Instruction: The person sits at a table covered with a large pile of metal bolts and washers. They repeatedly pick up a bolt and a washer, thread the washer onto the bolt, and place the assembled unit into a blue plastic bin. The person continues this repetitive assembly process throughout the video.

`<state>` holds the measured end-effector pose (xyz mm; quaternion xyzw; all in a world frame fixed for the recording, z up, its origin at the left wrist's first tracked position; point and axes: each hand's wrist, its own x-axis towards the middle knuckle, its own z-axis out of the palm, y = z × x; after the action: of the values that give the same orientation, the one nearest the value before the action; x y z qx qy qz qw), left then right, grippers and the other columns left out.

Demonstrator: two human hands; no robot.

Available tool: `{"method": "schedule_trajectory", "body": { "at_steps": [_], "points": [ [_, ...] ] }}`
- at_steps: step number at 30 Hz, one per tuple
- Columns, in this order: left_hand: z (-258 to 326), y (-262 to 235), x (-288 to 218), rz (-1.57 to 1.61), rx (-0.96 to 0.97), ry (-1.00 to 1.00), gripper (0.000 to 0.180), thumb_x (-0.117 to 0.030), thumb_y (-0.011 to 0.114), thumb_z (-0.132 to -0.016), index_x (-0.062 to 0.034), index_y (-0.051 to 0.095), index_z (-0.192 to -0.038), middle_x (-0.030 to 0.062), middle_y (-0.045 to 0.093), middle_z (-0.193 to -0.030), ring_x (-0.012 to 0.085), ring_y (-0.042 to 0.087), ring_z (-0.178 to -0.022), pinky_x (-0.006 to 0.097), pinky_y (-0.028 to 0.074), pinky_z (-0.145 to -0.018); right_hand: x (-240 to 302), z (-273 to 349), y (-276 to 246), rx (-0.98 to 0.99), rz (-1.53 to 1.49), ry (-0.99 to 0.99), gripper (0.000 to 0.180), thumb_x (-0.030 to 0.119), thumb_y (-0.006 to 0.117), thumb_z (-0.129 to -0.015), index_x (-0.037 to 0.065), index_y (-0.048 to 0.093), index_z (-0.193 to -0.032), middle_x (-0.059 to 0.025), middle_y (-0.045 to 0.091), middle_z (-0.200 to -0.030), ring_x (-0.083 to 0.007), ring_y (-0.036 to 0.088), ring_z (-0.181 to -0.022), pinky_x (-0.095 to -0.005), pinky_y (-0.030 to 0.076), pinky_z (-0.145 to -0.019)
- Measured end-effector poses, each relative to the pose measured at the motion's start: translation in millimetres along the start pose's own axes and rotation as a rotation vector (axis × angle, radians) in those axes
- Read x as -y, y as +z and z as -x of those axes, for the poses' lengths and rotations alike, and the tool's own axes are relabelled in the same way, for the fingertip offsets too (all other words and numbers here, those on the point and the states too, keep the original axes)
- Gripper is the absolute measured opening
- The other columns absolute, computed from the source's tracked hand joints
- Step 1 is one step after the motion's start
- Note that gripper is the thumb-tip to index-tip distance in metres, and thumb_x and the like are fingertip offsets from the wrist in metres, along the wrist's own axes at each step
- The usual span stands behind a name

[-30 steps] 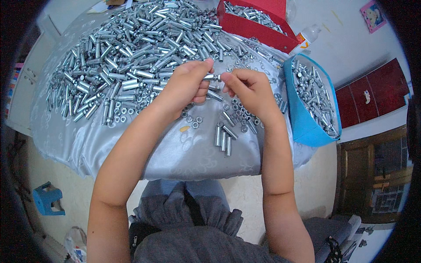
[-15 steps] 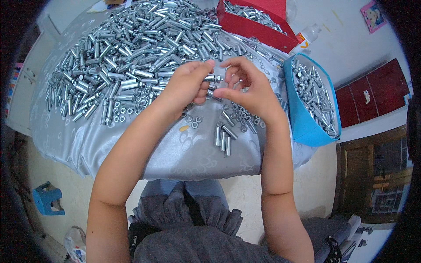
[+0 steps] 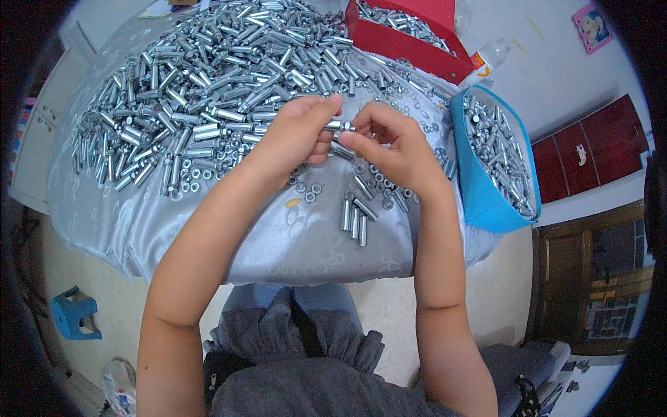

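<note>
A silvery expansion bolt point(image 3: 338, 126) lies level above the table, with a nut at its right end. My left hand point(image 3: 300, 131) is closed round its left part, thumb on top and fingers curled below. At the nut end, my right hand point(image 3: 397, 144) pinches with thumb and forefinger; the contact itself is partly hidden. Beneath the hands lie loose hex nuts point(image 3: 310, 189) and several metal sleeves point(image 3: 354, 226). A large heap of similar bolts point(image 3: 208, 90) spreads over the table to the left and behind.
A shiny pale cloth point(image 3: 313, 257) covers the table. On the right edge stands a blue fabric bin point(image 3: 483, 198) full of bolts. Farther back are a red box point(image 3: 399, 52) of bolts and a plastic bottle point(image 3: 490, 55). A blue stool point(image 3: 75, 313) sits on the floor at left.
My right hand's spread thumb and fingers have come together on the nut end of the bolt. My left hand keeps its hold, nearly still.
</note>
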<state>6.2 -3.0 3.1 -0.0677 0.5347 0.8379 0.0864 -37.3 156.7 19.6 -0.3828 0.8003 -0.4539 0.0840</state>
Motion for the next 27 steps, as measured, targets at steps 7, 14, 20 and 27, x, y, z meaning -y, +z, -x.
{"method": "schedule_trajectory", "body": {
  "at_steps": [7, 14, 20, 27],
  "points": [
    [-0.5, 0.2, -0.6, 0.002, -0.028, -0.015, 0.023, -0.032, 0.048, -0.087, -0.0103, 0.049, -0.082, -0.0077, 0.032, -0.053, 0.0032, 0.027, -0.042, 0.020, 0.020, -0.038, 4.5, 0.4, 0.5, -0.025, 0.032, 0.003, 0.020, 0.022, 0.061, -0.078, 0.004, 0.052, -0.080, -0.0004, 0.046, -0.062, -0.0066, 0.040, -0.055, -0.0217, 0.034, -0.049],
    [-0.3, -1.9, 0.7, -0.014, 0.031, 0.000, 0.022, -0.032, 0.047, -0.088, -0.0100, 0.049, -0.084, -0.0063, 0.035, -0.054, 0.0035, 0.029, -0.042, 0.019, 0.022, -0.038, 8.3, -0.8, 9.6, -0.085, 0.085, -0.132, 0.023, 0.025, 0.053, -0.084, 0.003, 0.051, -0.079, -0.0028, 0.045, -0.058, -0.0116, 0.041, -0.052, -0.0266, 0.036, -0.049],
    [-7.9, 3.5, 14.9, -0.294, -0.061, 0.400, 0.025, -0.029, 0.048, -0.087, -0.0050, 0.050, -0.088, -0.0024, 0.041, -0.054, 0.0054, 0.037, -0.046, 0.021, 0.028, -0.040, -1.9, -1.8, 8.8, 0.006, -0.166, 0.204, 0.032, 0.028, 0.045, -0.088, 0.000, 0.050, -0.074, -0.0105, 0.047, -0.055, -0.0176, 0.045, -0.051, -0.0309, 0.038, -0.050],
    [-3.5, 3.4, 4.9, 0.000, -0.049, 0.121, 0.024, -0.030, 0.047, -0.087, -0.0055, 0.049, -0.085, -0.0030, 0.039, -0.053, 0.0052, 0.036, -0.045, 0.021, 0.028, -0.039, -4.8, -6.4, 17.6, -0.122, 0.105, -0.083, 0.032, 0.029, 0.046, -0.087, -0.001, 0.049, -0.075, -0.0180, 0.048, -0.059, -0.0252, 0.047, -0.053, -0.0360, 0.039, -0.052]
  ]
}}
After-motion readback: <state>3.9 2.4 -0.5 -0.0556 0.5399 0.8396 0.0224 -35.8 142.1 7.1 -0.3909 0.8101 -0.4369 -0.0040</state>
